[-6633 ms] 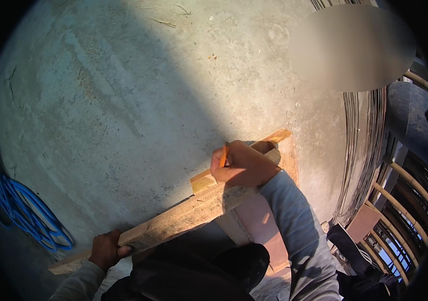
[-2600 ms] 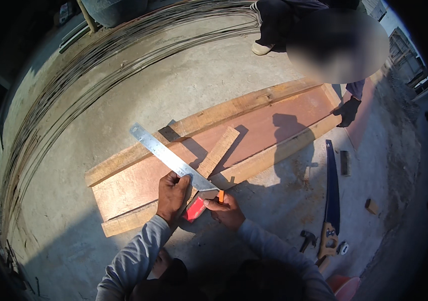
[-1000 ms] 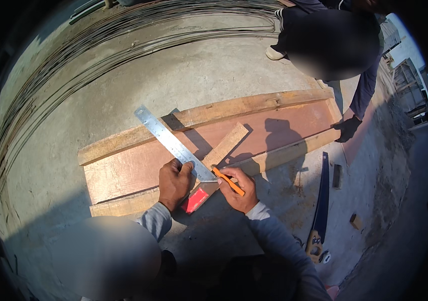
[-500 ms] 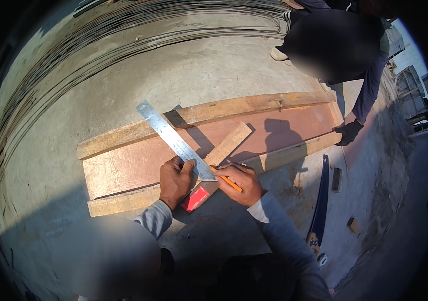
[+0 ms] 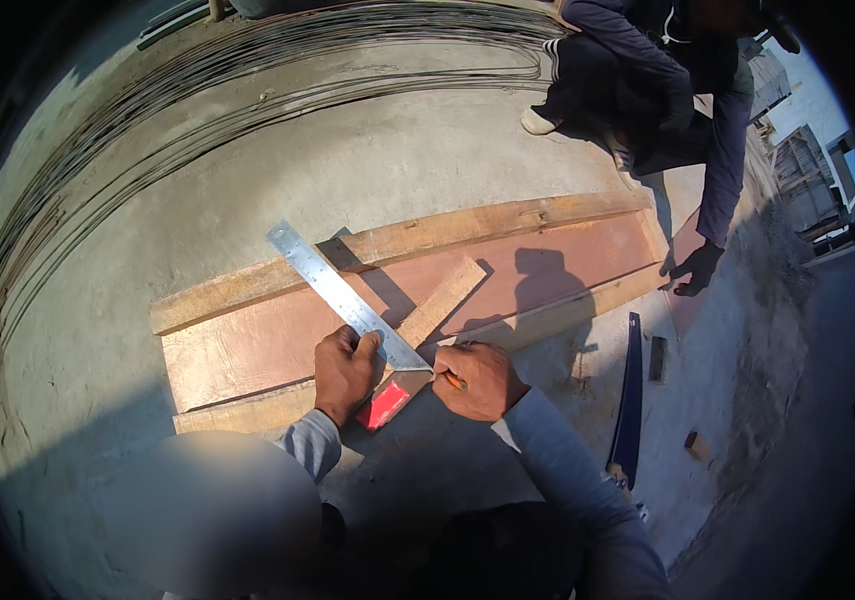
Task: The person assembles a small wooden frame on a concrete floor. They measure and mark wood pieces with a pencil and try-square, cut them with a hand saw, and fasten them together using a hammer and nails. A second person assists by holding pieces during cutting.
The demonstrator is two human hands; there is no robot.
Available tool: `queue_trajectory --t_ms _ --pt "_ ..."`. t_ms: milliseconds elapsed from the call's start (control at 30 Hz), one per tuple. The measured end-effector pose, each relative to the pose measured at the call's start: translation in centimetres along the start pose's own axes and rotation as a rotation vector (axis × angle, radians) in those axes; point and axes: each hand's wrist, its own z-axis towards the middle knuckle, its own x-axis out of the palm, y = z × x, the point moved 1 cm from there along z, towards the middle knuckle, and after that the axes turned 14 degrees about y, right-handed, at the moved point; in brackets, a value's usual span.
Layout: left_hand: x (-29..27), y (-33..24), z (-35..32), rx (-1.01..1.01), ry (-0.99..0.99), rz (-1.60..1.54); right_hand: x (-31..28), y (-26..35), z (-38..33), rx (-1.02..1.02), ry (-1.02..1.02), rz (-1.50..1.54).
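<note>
The left hand (image 5: 344,368) presses flat on the metal square (image 5: 342,297), with its red handle (image 5: 384,405) snug against the end of the small wood strip (image 5: 435,312), so the ruler likely cannot slip. The right hand (image 5: 484,378) is closed around an orange pencil (image 5: 454,381), its tip at the ruler's edge, good for a straight line. The strip lies across a big reddish board (image 5: 277,340) on the concrete floor (image 5: 247,190), and a saw (image 5: 629,405) waits nearby.
</note>
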Motion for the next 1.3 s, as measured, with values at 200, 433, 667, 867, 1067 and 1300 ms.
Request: queue_trajectory --t_ms 200,433,667,867,1067,1300 --pt "0.4 0.4 -0.3 0.043 -0.003 0.006 6.3 -0.8 -2.2 0.153 -0.065 0.899" --pt "4.1 2.7 -2.4 0.143 -0.057 -0.061 10.7 0.6 -3.6 0.253 -0.247 1.282" --pt "4.0 4.0 -1.7 0.039 -0.016 -0.103 11.5 1.3 -4.9 0.184 -0.263 1.387" --pt "3.3 2.9 -1.2 -0.078 0.063 -0.118 12.4 0.3 -4.6 0.234 -0.295 1.387" --pt "2.5 2.5 -0.6 -0.056 0.130 -0.066 12.6 -0.7 -4.3 0.221 -0.300 1.464" --pt "2.7 2.2 -0.5 -0.058 0.155 -0.117 13.0 -1.3 -4.0 0.143 -0.329 1.479"
